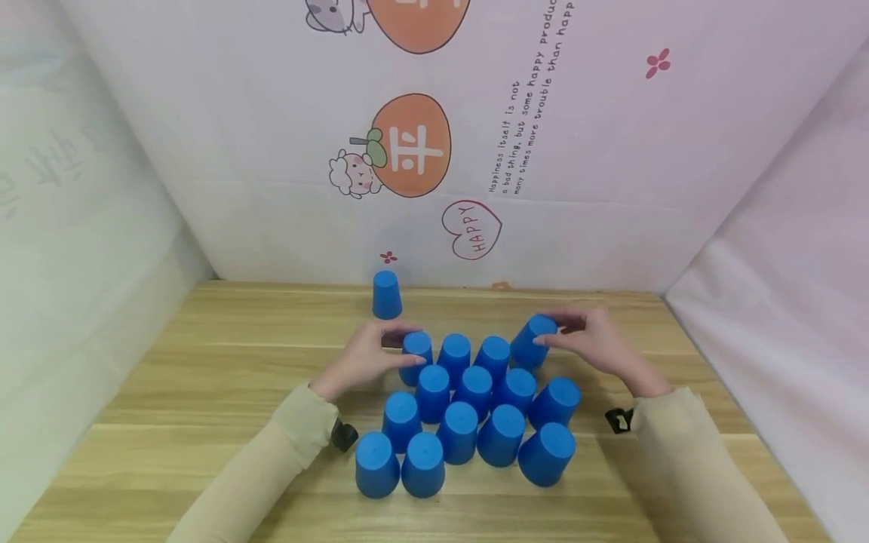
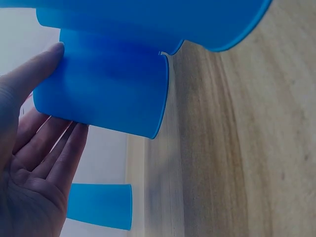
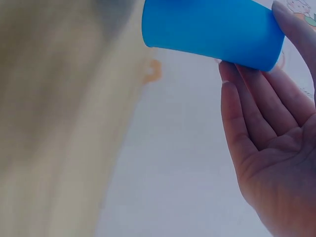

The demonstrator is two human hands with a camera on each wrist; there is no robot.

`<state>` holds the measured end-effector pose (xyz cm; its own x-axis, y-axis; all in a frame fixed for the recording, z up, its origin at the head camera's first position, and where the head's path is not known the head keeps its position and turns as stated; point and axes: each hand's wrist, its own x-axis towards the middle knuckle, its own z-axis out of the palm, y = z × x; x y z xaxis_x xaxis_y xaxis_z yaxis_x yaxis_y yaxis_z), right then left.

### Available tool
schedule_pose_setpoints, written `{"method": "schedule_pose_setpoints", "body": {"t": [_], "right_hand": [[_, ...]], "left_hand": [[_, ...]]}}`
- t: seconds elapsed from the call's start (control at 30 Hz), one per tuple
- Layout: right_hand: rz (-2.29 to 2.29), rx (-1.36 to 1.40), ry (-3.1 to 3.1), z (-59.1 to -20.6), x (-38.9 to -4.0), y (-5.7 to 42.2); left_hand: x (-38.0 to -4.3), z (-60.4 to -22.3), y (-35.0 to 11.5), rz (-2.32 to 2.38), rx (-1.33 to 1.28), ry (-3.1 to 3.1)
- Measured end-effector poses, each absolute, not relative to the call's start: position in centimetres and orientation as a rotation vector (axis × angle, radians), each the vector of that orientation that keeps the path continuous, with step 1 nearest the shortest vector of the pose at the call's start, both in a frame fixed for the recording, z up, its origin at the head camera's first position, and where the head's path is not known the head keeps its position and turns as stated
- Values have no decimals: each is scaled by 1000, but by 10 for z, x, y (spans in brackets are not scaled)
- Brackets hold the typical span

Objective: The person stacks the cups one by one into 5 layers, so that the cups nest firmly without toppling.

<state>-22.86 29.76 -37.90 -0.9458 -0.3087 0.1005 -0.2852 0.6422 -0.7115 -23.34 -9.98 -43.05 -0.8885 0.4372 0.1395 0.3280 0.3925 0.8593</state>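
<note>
Several blue cups stand upside down in close rows on the wooden table. My left hand [image 1: 370, 354] holds the leftmost cup [image 1: 416, 348] of the back row, its thumb on the near side and fingers on the far side. In the left wrist view that cup [image 2: 108, 84] sits between thumb and fingertips, beside other cups. At the back right my right hand [image 1: 594, 339] grips another blue cup [image 1: 532, 343] near its closed end. This cup leans in the head view; whether its rim touches the table I cannot tell. The right wrist view shows the cup [image 3: 212, 32] between thumb and fingers.
One lone blue cup [image 1: 386, 296] stands upside down at the back, near the printed white backdrop [image 1: 577, 241]. White cloth walls [image 1: 88, 204] flank the wooden table [image 1: 204, 362]. Front-row cups [image 1: 424, 466] stand close to the left forearm.
</note>
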Motion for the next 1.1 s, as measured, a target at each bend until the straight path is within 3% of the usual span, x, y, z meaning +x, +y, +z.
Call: {"method": "schedule_pose_setpoints", "body": {"t": [0.23,0.57,1.1], "right_hand": [[-1231,-448,2882,-342,-275,262],[-1311,-523,2855,-333,-335,187],[-949,-669,2771,-348,-364,128]], "left_hand": [[-235,-433,-102,1531,702,2519],[-235,-429,-101,1506,707,2516],[-239,-432,-102,1497,734,2524]]}}
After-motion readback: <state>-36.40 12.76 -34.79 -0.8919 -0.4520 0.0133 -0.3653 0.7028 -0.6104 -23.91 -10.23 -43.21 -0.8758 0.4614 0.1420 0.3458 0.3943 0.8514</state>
